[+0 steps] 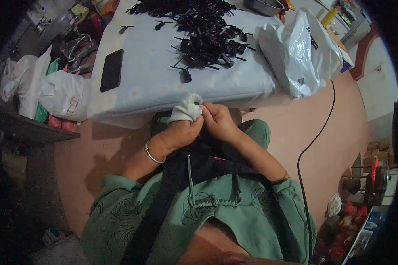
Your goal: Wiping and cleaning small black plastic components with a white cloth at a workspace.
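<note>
Just off the near edge of the table, my two hands meet in front of my lap. My left hand (181,132) is closed on a bunched white cloth (184,110), which covers its fingers. My right hand (219,121) is closed in a pinch against the cloth, at a small dark piece (196,103) showing in its folds; what the fingertips grip is mostly hidden. Beyond them lies a heap of small black parts (208,42) with thin protruding arms. One single black part (186,76) sits at the heap's near end.
A black phone (112,70) lies on the left of the white-covered table (146,84). At the right edge stands a white plastic bag (292,53), with a metal bowl (266,6) behind it. A black cable (316,141) crosses the floor. Bags (64,95) fill a left shelf.
</note>
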Motion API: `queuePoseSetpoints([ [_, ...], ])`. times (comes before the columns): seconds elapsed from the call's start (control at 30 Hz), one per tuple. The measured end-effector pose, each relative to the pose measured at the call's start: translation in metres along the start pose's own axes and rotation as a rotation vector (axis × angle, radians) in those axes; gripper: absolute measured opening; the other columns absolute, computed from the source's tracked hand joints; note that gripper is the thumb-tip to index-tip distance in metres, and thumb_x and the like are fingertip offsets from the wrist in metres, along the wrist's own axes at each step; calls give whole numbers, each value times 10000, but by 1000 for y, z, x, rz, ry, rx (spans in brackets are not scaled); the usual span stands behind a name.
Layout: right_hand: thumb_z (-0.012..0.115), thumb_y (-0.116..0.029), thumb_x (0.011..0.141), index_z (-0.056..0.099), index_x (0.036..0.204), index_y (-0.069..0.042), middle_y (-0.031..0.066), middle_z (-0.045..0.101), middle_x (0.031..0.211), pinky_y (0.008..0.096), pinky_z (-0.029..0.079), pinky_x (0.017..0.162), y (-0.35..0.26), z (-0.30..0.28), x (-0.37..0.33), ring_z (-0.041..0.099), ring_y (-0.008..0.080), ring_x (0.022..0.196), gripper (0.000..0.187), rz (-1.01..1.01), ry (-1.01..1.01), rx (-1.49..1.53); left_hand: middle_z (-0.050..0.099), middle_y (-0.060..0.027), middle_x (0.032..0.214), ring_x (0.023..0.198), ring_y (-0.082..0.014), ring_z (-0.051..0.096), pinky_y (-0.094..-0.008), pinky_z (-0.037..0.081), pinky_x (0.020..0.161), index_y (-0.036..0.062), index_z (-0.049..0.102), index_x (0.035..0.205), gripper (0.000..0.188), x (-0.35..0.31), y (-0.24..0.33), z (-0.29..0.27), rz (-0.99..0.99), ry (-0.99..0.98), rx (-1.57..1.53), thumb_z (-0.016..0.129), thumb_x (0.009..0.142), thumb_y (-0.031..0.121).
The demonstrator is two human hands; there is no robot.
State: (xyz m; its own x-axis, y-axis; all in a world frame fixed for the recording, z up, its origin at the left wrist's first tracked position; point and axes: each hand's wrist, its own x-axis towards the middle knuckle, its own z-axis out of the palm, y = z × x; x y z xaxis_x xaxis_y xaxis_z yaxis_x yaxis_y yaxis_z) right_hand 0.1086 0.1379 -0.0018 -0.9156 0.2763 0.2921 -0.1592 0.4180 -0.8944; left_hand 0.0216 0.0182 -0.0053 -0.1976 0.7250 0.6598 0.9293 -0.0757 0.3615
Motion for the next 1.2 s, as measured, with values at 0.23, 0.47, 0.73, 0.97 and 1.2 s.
queuePoseSetpoints([
  [0.23, 511, -220, 859, 545, 789, 4, 119, 509, 593, 261, 394, 534, -2, -25, 24, 455, 133, 548, 237, 242, -267, -98, 524, -223, 937, 892, -401, 499, -402, 421, 756, 7, 483, 1029, 301, 1, 0, -4, -413, -114, -323, 525, 755, 124],
  [0.47, 597, -372, 737, 508, 866, -31, 171, 589, 719, 416, 466, 596, 5, 0, 76, 587, 336, 683, 376, 41, 66, -855, 559, -200, 910, 902, -346, 534, -380, 430, 787, -12, 519, 1041, 310, 1, -5, -23, -134, -426, -48, 545, 799, 181],
  [0.73, 598, -282, 748, 509, 870, -11, 182, 570, 691, 433, 434, 582, -16, -20, 49, 555, 370, 659, 310, -132, -258, -621, 564, -183, 921, 836, -313, 544, -330, 427, 749, -3, 547, 971, 226, 20, -19, -61, -257, -72, -175, 497, 791, 125],
  [0.97, 595, -202, 779, 512, 947, 15, 135, 535, 650, 314, 383, 518, -27, -35, 27, 428, 188, 538, 287, 162, -278, -85, 577, -122, 890, 802, -238, 543, -308, 429, 738, 15, 509, 1045, 275, 18, -8, -53, -389, -283, -483, 522, 832, 189],
  [1.2, 669, -88, 712, 520, 891, -21, 130, 557, 663, 320, 437, 513, -38, -10, 10, 567, 252, 595, 243, -510, -13, -282, 568, -20, 839, 699, -97, 528, -249, 455, 622, 16, 516, 1021, 198, 17, -4, -21, -604, -25, -665, 510, 845, 107],
])
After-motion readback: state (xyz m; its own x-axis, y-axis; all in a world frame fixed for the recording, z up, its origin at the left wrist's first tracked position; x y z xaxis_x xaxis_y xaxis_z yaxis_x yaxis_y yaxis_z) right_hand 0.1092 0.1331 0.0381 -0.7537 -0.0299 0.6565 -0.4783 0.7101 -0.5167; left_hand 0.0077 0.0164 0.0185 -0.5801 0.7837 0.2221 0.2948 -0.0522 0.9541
